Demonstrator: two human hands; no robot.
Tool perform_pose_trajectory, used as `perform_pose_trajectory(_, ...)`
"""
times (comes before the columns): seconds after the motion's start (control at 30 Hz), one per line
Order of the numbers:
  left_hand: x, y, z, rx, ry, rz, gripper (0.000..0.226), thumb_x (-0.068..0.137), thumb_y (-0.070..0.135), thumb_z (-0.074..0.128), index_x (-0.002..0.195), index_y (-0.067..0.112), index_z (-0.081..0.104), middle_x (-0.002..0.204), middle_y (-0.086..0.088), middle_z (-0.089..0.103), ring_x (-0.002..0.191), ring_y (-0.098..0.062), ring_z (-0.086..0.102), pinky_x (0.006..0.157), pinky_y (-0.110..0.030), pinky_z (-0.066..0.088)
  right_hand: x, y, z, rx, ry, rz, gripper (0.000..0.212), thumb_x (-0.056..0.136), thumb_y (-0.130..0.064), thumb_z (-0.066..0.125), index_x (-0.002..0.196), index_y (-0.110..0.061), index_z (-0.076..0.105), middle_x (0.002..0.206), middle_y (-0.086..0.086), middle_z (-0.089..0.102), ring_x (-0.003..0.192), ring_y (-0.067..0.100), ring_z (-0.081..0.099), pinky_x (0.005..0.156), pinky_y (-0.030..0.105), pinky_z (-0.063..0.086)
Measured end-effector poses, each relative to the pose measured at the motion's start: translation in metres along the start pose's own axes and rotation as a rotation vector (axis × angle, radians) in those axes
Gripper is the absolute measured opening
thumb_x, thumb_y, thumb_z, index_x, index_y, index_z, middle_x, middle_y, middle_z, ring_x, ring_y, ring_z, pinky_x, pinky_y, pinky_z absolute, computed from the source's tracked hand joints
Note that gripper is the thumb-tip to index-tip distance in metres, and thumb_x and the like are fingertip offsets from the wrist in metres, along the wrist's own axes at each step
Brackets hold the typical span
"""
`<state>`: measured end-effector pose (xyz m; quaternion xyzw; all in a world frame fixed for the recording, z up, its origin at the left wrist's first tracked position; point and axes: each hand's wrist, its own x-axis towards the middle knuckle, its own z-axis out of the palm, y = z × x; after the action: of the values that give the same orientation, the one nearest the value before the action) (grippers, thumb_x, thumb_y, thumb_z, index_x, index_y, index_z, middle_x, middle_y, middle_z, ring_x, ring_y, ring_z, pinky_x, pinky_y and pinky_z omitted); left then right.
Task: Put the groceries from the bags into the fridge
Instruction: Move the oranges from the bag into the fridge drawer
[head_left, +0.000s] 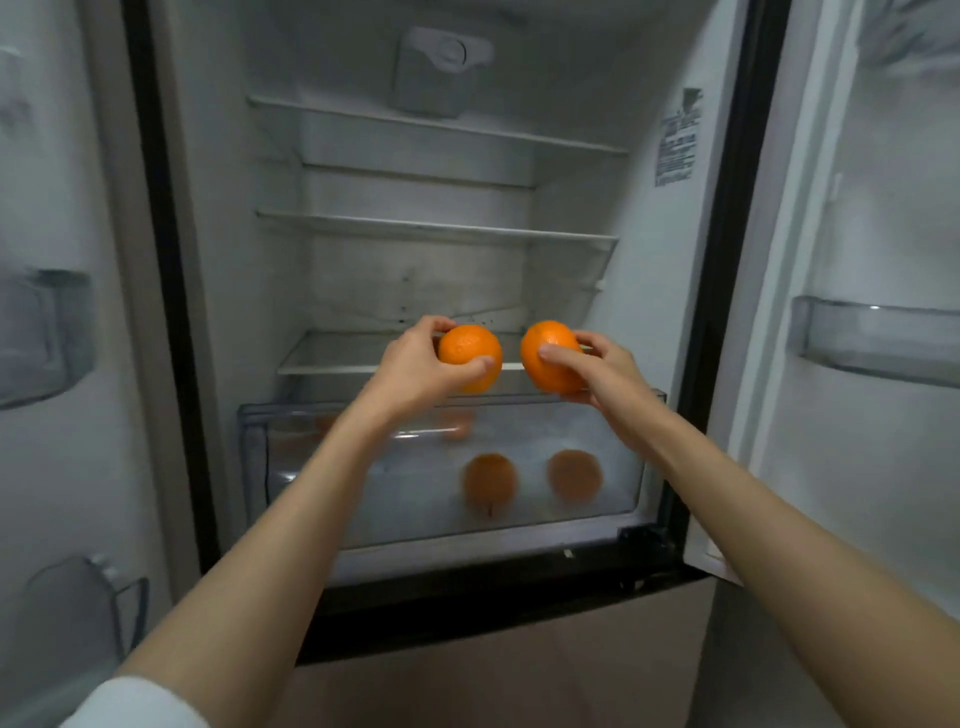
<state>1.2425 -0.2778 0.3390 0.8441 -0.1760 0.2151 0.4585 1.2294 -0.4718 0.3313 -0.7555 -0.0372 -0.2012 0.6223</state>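
The fridge stands open in front of me. My left hand (415, 364) grips an orange (467, 348) and my right hand (597, 374) grips a second orange (545, 364). Both oranges hang side by side above the clear crisper drawer (254, 457), level with the front edge of the lowest glass shelf (332, 358). Through the drawer's front wall I see two oranges: one (489, 480) left and one (574, 474) right. A faint orange blur (457, 423) shows higher on the drawer wall; I cannot tell if it is a reflection.
Two upper glass shelves (436, 228) and the lowest one hold nothing. The left door (52, 332) and the right door (878, 338) stand open, each with clear bins. The freezer front (493, 675) is below. No bags are in view.
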Motion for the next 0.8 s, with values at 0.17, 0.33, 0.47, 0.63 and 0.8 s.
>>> perform_pose_trajectory(0.17,0.086,-0.031,-0.004,0.298,-0.219,-0.011,0.058,0.074,0.037,0.074,0.124,0.016,0.053,0.12,-0.006,0.06,0.105,-0.021,0.057,0.091,-0.032,0.046,0.078,-0.004,0.007,-0.405,-0.167,0.041,0.046,0.08,-0.022,0.069,0.121,-0.011,0.052,0.106,0.007,0.051,0.089,0.02,0.052,0.057,0.028,0.047)
perform_pose_trajectory(0.33,0.133,-0.066,0.019,0.659,-0.481,-0.058,0.066,0.072,0.037,0.075,0.129,0.019,0.048,0.123,-0.002,0.056,0.108,-0.019,0.055,0.094,-0.033,0.046,0.138,0.02,0.02,-0.833,-0.457,0.158,0.05,0.077,-0.029,0.072,0.117,-0.006,0.056,0.107,0.008,0.052,0.094,0.026,0.058,0.071,0.034,0.054)
perform_pose_trajectory(0.47,0.146,-0.092,0.038,0.755,-0.624,-0.15,0.066,0.073,0.039,0.073,0.13,0.021,0.047,0.123,-0.001,0.055,0.105,-0.019,0.054,0.095,-0.033,0.046,0.167,0.05,0.03,-0.975,-0.642,0.272,0.037,0.075,-0.026,0.074,0.102,-0.007,0.057,0.089,0.003,0.057,0.08,0.021,0.061,0.066,0.031,0.055)
perform_pose_trajectory(0.63,0.146,-0.104,0.044,0.762,-0.704,-0.22,0.056,0.077,0.037,0.071,0.126,0.021,0.05,0.118,0.003,0.056,0.103,-0.016,0.056,0.092,-0.028,0.046,0.181,0.072,0.033,-1.106,-0.791,0.32,0.034,0.079,-0.03,0.07,0.099,-0.006,0.058,0.078,0.003,0.056,0.067,0.021,0.059,0.061,0.031,0.053)
perform_pose_trajectory(0.8,0.143,-0.107,0.044,0.605,-0.643,-0.219,0.037,0.083,0.017,0.067,0.118,0.013,0.059,0.104,0.001,0.063,0.097,-0.02,0.062,0.085,-0.027,0.05,0.184,0.078,0.033,-1.123,-0.789,0.269,0.036,0.086,-0.027,0.062,0.115,-0.006,0.06,0.091,0.004,0.06,0.081,0.023,0.062,0.077,0.037,0.054)
